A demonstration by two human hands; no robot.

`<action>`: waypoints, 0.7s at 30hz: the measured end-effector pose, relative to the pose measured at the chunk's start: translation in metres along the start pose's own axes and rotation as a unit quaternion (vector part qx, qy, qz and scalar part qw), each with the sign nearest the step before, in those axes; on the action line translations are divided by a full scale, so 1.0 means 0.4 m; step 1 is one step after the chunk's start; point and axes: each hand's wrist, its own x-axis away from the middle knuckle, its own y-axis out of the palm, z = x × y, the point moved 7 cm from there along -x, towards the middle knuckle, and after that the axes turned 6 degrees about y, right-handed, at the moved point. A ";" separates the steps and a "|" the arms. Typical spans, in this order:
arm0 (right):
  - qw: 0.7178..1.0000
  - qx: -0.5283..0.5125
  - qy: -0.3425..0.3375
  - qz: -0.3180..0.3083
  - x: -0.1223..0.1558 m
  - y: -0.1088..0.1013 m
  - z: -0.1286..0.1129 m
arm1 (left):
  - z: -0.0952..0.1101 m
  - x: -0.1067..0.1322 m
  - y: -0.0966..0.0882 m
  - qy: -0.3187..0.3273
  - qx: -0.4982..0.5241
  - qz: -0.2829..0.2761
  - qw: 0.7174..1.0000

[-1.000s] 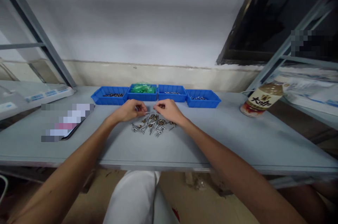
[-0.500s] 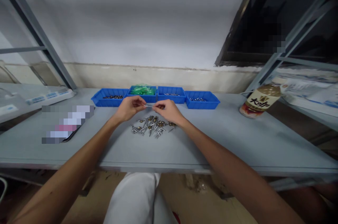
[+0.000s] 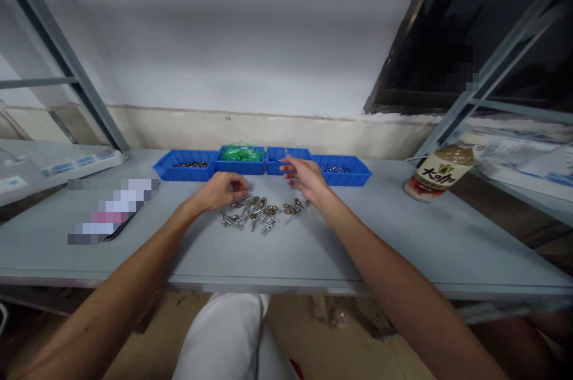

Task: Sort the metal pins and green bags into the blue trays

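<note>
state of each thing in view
left hand, fingers curled, grip unclear
right hand, fingers bent, grip unclear
metal pieces, loosely piled
leftmost bin, open, holding metal parts
second bin, open, holding green contents
third bin, open, partly hidden
rightmost bin, open, holding silvery parts
phone, lying flat
bottle, standing, capped

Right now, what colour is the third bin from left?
The third bin is blue, in the head view.

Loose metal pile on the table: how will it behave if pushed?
The metal pile would probably spread piece by piece, since it looks like separate, overlapping parts. Its silver rods look thin, straight and metallic, so likely stiff, perhaps slippery. Individual pieces may roll, but the crisscrossed ones would probably catch on each other first.
</note>
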 end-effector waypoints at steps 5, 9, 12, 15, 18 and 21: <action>0.992 0.116 0.015 -0.047 -0.002 0.014 0.019 | -0.009 0.005 0.029 -0.006 -0.039 -0.062 0.997; 0.981 0.172 -0.027 -0.082 0.008 0.053 0.030 | 0.002 0.006 0.033 -0.013 -0.047 -0.075 0.996; 0.971 0.211 -0.045 -0.107 0.018 0.080 0.043 | 0.007 0.005 0.031 -0.008 -0.044 -0.069 0.997; 0.965 0.229 -0.054 -0.118 0.026 0.093 0.052 | 0.005 0.005 0.033 -0.008 -0.040 -0.072 0.997; 0.962 0.234 -0.064 -0.123 0.032 0.097 0.050 | 0.001 0.004 0.032 -0.011 -0.019 -0.065 0.998; 0.960 0.237 -0.085 -0.123 0.036 0.099 0.042 | 0.004 0.001 0.017 -0.007 0.033 -0.011 0.999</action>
